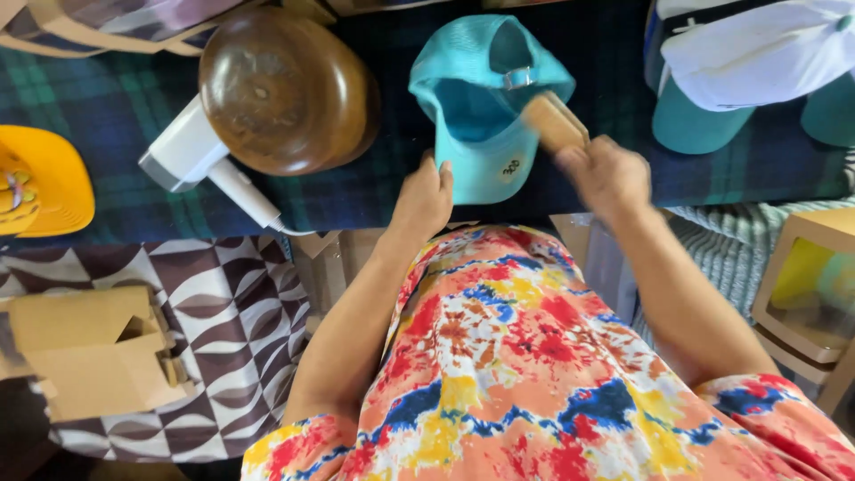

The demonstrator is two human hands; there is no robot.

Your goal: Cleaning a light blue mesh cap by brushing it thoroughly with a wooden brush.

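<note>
Two hands work at the near edge of the table (116,116). The left hand (423,200) pins the brim of a turquoise cap (485,116), fingers curled down on it. The right hand (606,174) grips a wooden brush (552,120), blurred, over the cap's back. Short strokes away from the pinned brim would likely serve best. Farther left sit a wooden bowl (280,89) and a white hair dryer (191,151).

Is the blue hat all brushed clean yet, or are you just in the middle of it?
In the middle. The left hand steadies the turquoise cap by its brim while the right hand works a wooden brush over it, blurred with motion. Whether any part looks finished, I cannot tell. The yellow cap and white cap lie untouched beside it.
</note>
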